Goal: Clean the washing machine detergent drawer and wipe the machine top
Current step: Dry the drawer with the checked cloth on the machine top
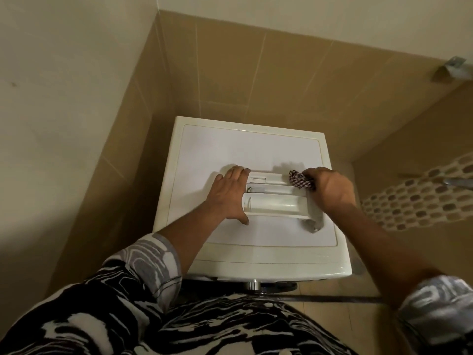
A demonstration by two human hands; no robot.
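The white detergent drawer [276, 198] lies crosswise on the washing machine top [245, 147], out of the machine. My left hand [227, 193] holds the drawer's left end, fingers over its far corner and thumb along its near edge. My right hand [330, 188] grips a bunched checked cloth [300, 179] and presses it into the drawer's far right compartment. The drawer's right end is partly hidden under that hand.
The machine stands in a corner between a pale wall on the left and tan tiled walls behind and to the right. A metal fitting [454, 66] sticks out of the right wall. A mosaic tile strip [419, 198] runs along the right.
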